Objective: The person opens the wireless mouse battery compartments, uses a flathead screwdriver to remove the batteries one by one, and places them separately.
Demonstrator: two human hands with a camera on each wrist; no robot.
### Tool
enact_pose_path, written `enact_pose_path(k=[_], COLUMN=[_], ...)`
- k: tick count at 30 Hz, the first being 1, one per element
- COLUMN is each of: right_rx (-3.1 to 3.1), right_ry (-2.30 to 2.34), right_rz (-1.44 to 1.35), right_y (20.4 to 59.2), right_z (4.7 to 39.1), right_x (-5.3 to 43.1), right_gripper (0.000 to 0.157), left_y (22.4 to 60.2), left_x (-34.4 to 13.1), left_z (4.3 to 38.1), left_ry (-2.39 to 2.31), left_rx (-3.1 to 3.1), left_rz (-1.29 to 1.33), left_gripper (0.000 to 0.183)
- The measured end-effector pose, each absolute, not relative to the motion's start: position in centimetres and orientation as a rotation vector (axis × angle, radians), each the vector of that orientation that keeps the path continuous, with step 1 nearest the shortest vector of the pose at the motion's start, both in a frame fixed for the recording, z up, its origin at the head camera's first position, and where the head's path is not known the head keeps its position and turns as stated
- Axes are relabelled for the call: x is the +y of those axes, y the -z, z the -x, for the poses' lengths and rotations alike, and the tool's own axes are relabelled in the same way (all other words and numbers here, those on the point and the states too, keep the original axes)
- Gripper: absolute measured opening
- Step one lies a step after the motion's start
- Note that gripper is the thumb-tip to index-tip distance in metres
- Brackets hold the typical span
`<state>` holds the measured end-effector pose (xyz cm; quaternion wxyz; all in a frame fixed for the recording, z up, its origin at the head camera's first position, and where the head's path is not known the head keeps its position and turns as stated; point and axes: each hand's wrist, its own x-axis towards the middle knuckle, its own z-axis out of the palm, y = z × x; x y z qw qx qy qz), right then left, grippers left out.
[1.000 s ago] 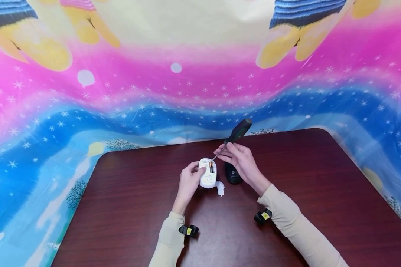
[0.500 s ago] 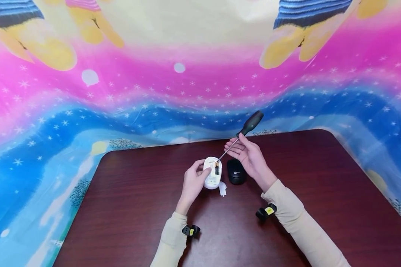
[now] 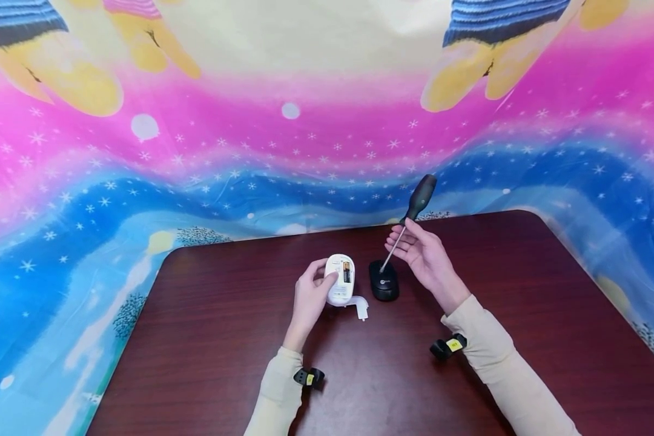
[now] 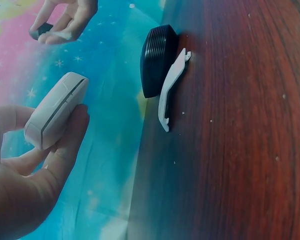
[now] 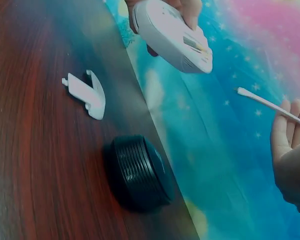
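Note:
My left hand (image 3: 312, 297) grips a white computer mouse (image 3: 335, 295) by its side, underside up, thumb on it. A battery (image 3: 347, 272) lies in the mouse's uncovered compartment. To the right, my right hand (image 3: 427, 257) holds a screwdriver (image 3: 421, 197) between thumb and fingers where shaft meets handle, handle up. In the right wrist view the flat tip of the screwdriver (image 5: 270, 104) points toward the white mouse (image 5: 170, 32), with a gap between. The white battery cover (image 4: 172, 82) rests on the table beside a black mouse (image 4: 157, 60).
The dark red-brown table (image 3: 223, 339) runs back to a colourful printed cloth (image 3: 305, 145) hanging behind it. The black mouse stands just below the screwdriver's tip in the head view.
The screwdriver's tip has left the white mouse's battery compartment. My right hand has moved right with the screwdriver. The left hand still holds the mouse in nearly the same place.

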<state>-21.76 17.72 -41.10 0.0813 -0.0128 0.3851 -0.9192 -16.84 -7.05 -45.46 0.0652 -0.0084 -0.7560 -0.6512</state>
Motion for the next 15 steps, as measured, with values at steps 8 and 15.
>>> enact_pose_path(k=[8,15], right_rx=[1.272,1.244], right_ry=[2.714,2.712], right_rz=[0.042,0.108], right_y=[41.4,42.3], right_z=[21.7,21.6], right_x=[19.6,21.4], right_gripper=[0.029,0.032], left_y=[45.3,45.2], left_x=[-7.0,-6.9], left_z=[16.9,17.0], left_ry=[1.958,1.930], left_rx=[-2.279,-2.318], left_rz=[-0.035,-0.043], left_gripper=[0.035,0.034])
